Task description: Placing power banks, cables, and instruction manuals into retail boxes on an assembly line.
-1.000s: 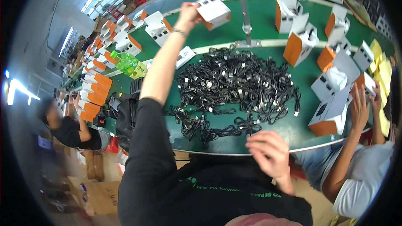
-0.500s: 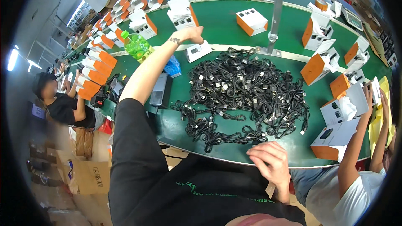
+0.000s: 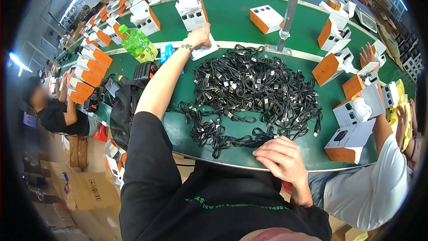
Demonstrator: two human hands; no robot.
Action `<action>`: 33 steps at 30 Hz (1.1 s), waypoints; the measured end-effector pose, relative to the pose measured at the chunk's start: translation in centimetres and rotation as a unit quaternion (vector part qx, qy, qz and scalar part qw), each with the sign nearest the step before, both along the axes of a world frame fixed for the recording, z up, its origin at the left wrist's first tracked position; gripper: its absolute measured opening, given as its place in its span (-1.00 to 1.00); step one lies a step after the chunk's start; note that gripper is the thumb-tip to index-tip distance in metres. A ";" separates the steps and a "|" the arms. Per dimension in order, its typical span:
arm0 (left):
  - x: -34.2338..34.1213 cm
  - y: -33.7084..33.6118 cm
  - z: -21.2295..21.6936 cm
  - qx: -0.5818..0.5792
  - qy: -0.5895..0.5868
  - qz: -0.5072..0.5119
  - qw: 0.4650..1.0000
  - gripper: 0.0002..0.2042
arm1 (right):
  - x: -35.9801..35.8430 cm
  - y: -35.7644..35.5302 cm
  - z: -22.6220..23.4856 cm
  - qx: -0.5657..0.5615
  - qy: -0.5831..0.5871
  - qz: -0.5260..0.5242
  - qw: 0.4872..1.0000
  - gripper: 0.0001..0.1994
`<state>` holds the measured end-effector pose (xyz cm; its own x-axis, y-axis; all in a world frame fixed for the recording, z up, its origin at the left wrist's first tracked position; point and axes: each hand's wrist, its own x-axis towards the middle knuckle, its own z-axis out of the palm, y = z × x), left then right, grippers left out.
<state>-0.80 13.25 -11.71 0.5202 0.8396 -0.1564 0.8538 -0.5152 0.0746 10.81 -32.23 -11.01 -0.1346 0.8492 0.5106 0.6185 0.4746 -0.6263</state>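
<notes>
My left arm stretches across the bench, and my left hand (image 3: 199, 38), fingers curled, is down over a flat white box (image 3: 206, 52). The hand hides its own fingertips, so what they hold does not show. Just beyond it an open white-and-orange carton (image 3: 191, 12) stands upright with white wrapping inside. My right hand (image 3: 281, 157) hovers at the front edge, loosely bent, thumb apart from the fingers, nothing visible in it. Closest to it are coiled black cables (image 3: 249, 141), a strand leading off the large heap of black cables (image 3: 258, 85).
A green bottle (image 3: 137, 44) and a blue packet (image 3: 166, 52) stand left of the heap. A metal post (image 3: 290, 11) rises behind it. Open cartons (image 3: 352, 136) line the right side, where a co-worker's hand (image 3: 369, 56) reaches in. Another person (image 3: 58, 107) works at left.
My left hand has come down onto the flat white box, and my left forearm now covers the grey device. The co-worker's hand at right has reached farther back. My right hand stays near the edge.
</notes>
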 end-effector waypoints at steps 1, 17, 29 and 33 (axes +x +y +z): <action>-0.1 -0.4 0.0 0.002 -0.013 -0.003 1.000 -0.19 | 0.1 0.3 0.1 0.010 0.003 -0.001 1.000 -0.85; -1.8 -23.2 9.8 -0.314 -0.632 -0.183 0.685 -0.59 | -1.9 9.9 3.7 0.030 0.347 -0.113 0.930 -0.38; -0.3 -18.6 1.7 -0.632 -0.712 -0.032 0.305 -0.58 | -0.5 17.3 5.1 -0.064 0.097 -0.178 0.977 -0.57; -1.6 -16.3 1.5 -0.601 -0.753 -0.064 0.259 -0.55 | 1.5 20.2 8.1 0.099 -0.276 -0.300 0.908 -0.37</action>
